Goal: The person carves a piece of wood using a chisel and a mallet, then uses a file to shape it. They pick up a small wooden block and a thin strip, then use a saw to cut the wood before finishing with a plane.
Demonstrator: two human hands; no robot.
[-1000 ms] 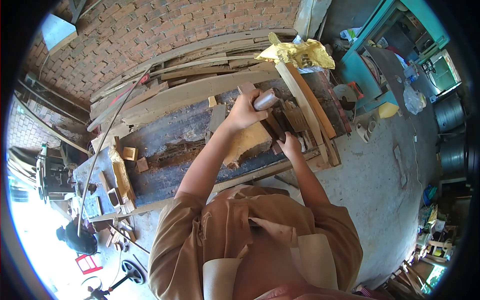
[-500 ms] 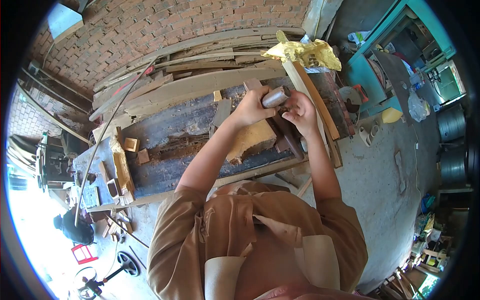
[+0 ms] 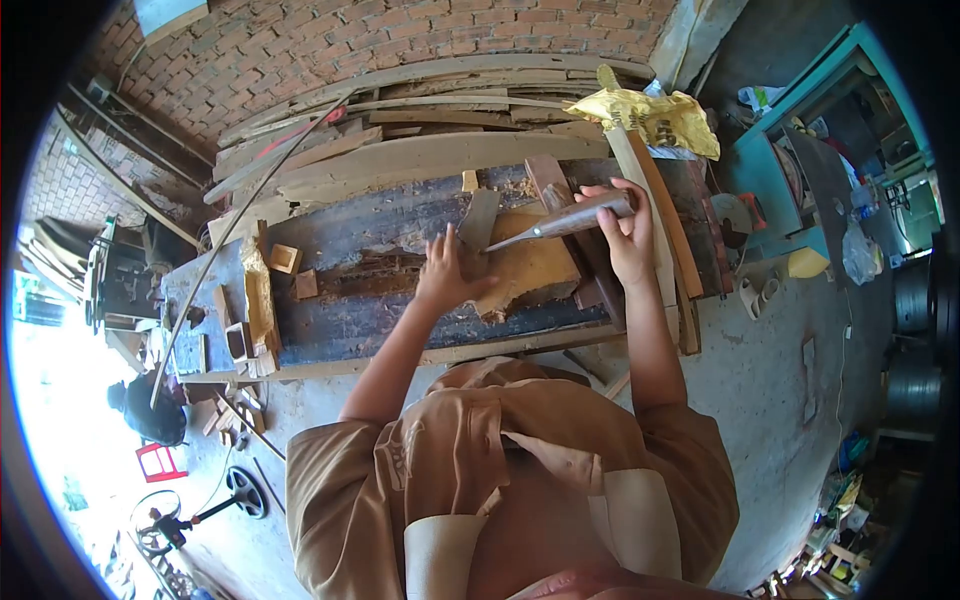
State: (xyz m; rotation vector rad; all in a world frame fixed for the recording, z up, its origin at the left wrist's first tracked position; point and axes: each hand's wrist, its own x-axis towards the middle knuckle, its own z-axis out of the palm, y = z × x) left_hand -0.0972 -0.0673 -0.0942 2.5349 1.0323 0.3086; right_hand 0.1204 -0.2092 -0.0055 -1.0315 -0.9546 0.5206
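My right hand [image 3: 630, 235] is closed round the wooden handle of a chisel [image 3: 585, 215]. Its slim metal blade points left, with the tip over the edge of a yellowish wood block [image 3: 535, 262]. Fingers spread, my left hand [image 3: 442, 275] is over the dark workbench [image 3: 350, 325], its thumb towards the block's left side. Just beyond it lies a grey-brown wood piece [image 3: 479, 218]. Dark reddish wood bars [image 3: 598, 275] lie under and beside the chisel handle.
Two long boards [image 3: 665, 215] lie across the bench's right end, with a yellow crumpled bag [image 3: 660, 122] at their far end. Small wood blocks [image 3: 286, 260] sit at the left. Stacked planks [image 3: 400, 150] line the brick wall. A long thin rod [image 3: 245, 215] slants across the left side.
Both hands were together around a cylindrical handle. My left hand has come away, down and left, and opened; the chisel is now in my right hand, blade to the left. The view has shifted slightly.
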